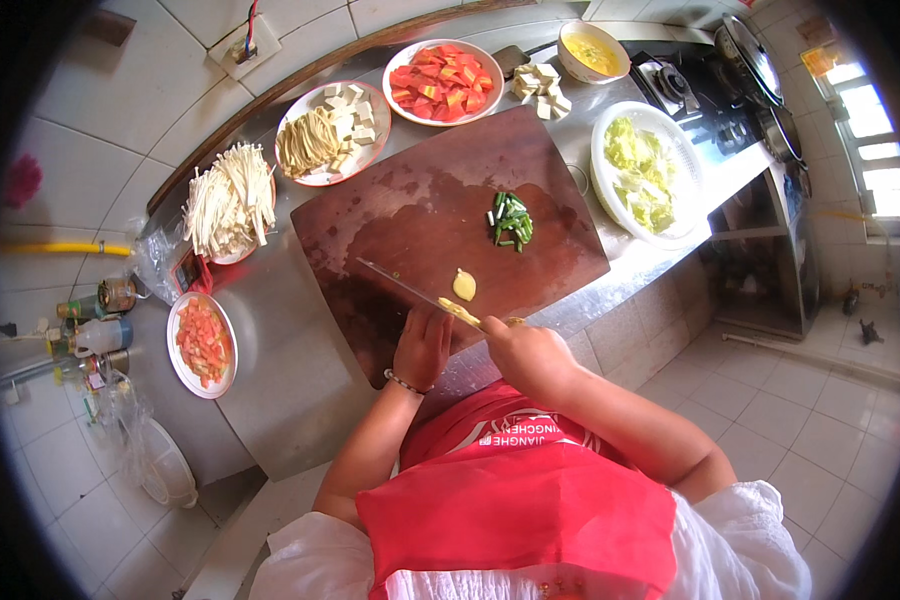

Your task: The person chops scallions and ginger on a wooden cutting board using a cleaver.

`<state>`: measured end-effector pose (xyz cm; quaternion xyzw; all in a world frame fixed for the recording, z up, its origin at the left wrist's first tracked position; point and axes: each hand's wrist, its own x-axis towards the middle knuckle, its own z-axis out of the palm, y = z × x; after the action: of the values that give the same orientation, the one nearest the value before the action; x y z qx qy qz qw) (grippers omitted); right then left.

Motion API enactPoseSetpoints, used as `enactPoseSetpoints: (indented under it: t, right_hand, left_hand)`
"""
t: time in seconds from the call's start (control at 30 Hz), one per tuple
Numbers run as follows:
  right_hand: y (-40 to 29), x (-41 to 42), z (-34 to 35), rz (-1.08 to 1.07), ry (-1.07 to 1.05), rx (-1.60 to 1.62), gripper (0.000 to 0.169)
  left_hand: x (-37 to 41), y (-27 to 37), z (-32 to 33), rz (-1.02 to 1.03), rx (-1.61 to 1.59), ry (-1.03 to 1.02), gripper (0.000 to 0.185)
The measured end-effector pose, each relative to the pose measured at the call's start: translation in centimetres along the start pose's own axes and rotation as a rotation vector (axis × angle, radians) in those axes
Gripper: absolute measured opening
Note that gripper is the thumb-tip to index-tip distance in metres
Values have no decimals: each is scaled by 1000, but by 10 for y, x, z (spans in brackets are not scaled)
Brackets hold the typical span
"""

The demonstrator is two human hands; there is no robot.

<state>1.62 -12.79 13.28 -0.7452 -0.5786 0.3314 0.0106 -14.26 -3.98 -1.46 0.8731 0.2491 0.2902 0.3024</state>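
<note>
My right hand grips a kitchen knife, whose thin blade slants up and left over a wooden cutting board. Pale yellow pieces that look like ginger lie along the blade near my right fingers. My left hand is close beside the blade at the board's near edge, fingers together; whatever may be beneath them is hidden. A slice of ginger rests on the board just beyond the knife. Farther back on the board sits a small heap of cut green onion.
Around the board stand plates of diced tomato, enoki mushrooms, tofu with tofu strips and tomato chunks. Tofu cubes, a bowl of beaten egg, a lettuce colander and a gas stove are at right.
</note>
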Motion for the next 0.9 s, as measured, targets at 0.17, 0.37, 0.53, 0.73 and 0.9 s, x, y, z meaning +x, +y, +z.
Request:
enactPoseSetpoints:
  t: [0.17,0.37,0.53,0.73,0.9]
  right_hand:
    - [-5,8,0,-1,-34,-2,17]
    - [1,34,21,-66,60,-22,15]
    - [14,50,26,-76,119,42,17]
    - [8,22,13,-76,154,117,17]
    - [5,8,9,-24,60,67,15]
  left_hand:
    - [-3,-3,1,-19,-21,-1,20]
    - [2,3,-2,12,15,-10,21]
    - [2,4,-2,8,12,13,23]
    - [2,0,-3,50,48,47,22]
    - [1,2,-1,16,21,53,22]
